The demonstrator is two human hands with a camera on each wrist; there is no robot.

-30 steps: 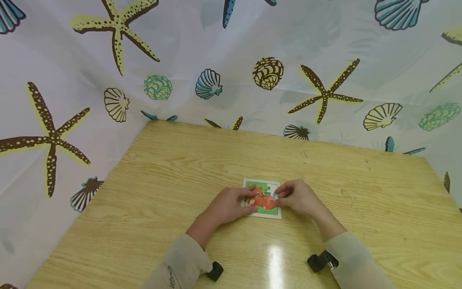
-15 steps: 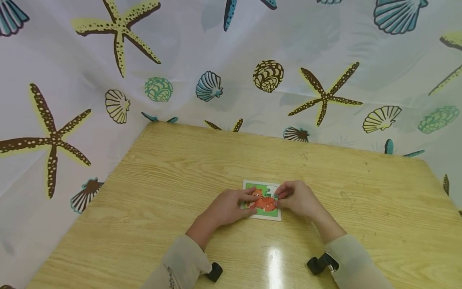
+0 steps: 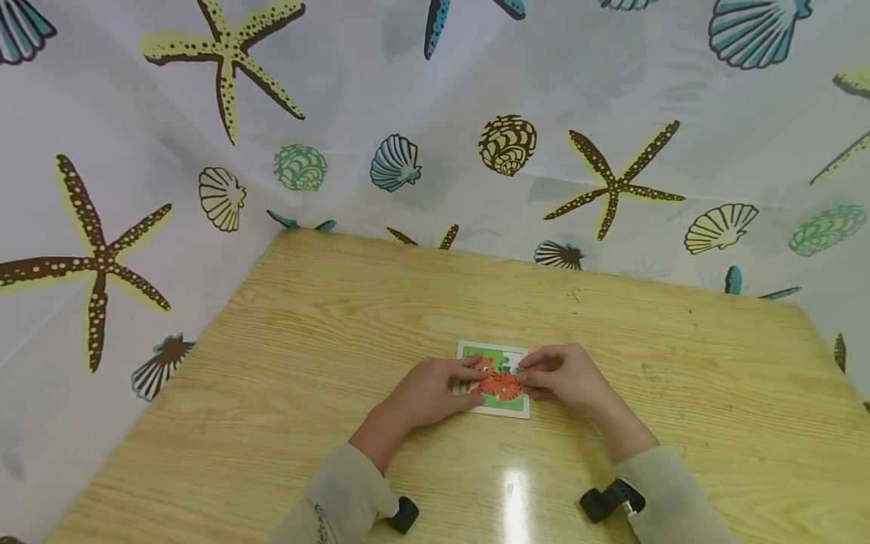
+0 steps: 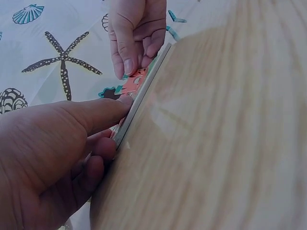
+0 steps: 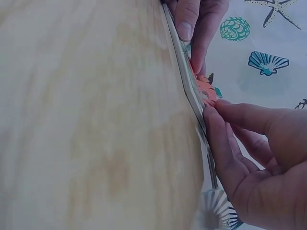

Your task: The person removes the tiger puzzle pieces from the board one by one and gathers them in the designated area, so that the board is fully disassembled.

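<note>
A small jigsaw puzzle board (image 3: 506, 412) with a pale rim lies on the table, showing an orange striped tiger on green. White backing shows at its upper right. My left hand (image 3: 431, 389) rests on the board's left side, fingers spread over the picture and thumb on the near part. With thumb and forefinger, my right hand (image 3: 574, 378) pinches an orange striped puzzle piece (image 5: 206, 90) at the board's right side. In the right wrist view this piece stands up from the board, tilted. The left wrist view shows orange pieces (image 4: 132, 85) between both hands.
The wood-grain table (image 3: 340, 317) extends around the board. A white curtain (image 3: 462, 98) printed with starfish and shells hangs along the back and sides. Black wrist straps (image 3: 406, 514) sit at the cuffs of both beige sleeves.
My right hand has shifted slightly right and toward me, its fingers changing position at the board's right edge. The left hand and board stay nearly in place.
</note>
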